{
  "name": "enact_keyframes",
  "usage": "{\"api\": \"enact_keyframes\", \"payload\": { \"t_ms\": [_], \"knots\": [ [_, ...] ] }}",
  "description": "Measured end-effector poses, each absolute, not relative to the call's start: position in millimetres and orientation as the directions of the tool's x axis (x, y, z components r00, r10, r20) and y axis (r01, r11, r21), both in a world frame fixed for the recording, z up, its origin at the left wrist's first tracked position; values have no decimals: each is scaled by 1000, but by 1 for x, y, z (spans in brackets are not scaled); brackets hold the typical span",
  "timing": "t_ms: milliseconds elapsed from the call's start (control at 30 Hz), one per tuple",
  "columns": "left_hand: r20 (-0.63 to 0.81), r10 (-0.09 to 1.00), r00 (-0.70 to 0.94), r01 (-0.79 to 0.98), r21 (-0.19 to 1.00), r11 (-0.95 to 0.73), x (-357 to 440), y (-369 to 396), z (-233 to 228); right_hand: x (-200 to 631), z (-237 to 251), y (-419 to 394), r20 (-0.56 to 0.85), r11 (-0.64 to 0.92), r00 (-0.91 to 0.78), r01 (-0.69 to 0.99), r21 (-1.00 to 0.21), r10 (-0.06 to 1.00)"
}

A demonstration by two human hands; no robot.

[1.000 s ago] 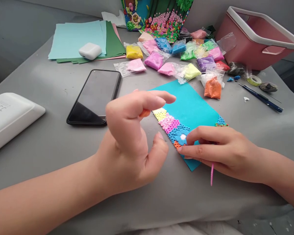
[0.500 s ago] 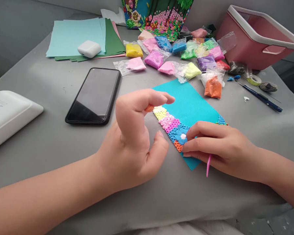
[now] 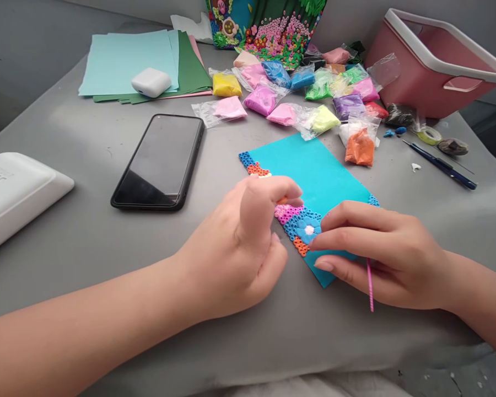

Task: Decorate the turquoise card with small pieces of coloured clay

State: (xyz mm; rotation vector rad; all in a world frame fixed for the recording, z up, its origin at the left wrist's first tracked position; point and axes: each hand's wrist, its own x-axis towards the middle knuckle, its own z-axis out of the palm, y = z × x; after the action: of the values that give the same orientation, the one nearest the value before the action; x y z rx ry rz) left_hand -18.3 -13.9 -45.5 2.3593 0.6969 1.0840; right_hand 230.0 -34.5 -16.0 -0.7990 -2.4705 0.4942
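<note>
- Left hand (image 3: 248, 242): curled over the near-left edge of the card (image 3: 314, 176), grip closed on a small orange bit (image 3: 284, 200) pinched between thumb and forefinger.
- Right hand (image 3: 380, 251): fingertips pressed on the card's near corner, grip closed on a thin pink stick (image 3: 370, 286) (its end points toward the viewer).
- Card: turquoise, flat on the grey desk (image 3: 86, 237), a strip of coloured beadwork (image 3: 301, 226) along its left edge.
- Phone (image 3: 159, 160): dark screen up, left of the card.
- White box (image 3: 12, 193): at the desk's left edge.
- Clay bags (image 3: 297, 94): many colours, clustered beyond the card.
- Paper sheets (image 3: 128, 60): far left, with a white case (image 3: 151, 82) on top.
- Pink bin (image 3: 434, 60): far right.
</note>
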Motion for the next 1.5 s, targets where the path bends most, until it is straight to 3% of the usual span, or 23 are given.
{"api": "enact_keyframes", "payload": {
  "t_ms": [167, 633, 933, 1300, 1500],
  "knots": [
    [552, 576, 603, 235, 567, -789, -19, -14, -46, 230, -17, -37, 383, 760, -686, 402, -510, 619],
    [516, 590, 621, 269, 567, -778, -19, -16, -45, 233, -23, -38, 372, 795, -723, 412, -445, 583],
    [481, 600, 638, 279, 583, -763, -19, -17, -43, 235, -17, -39, 450, 805, -671, 436, -403, 589],
    [488, 574, 658, 222, 603, -767, -19, -18, -41, 230, -4, -42, 378, 664, -578, 433, -610, 724],
    [486, 565, 667, 194, 619, -761, -17, -18, -42, 226, -9, -37, 328, 686, -668, 380, -621, 667]
  ]
}}
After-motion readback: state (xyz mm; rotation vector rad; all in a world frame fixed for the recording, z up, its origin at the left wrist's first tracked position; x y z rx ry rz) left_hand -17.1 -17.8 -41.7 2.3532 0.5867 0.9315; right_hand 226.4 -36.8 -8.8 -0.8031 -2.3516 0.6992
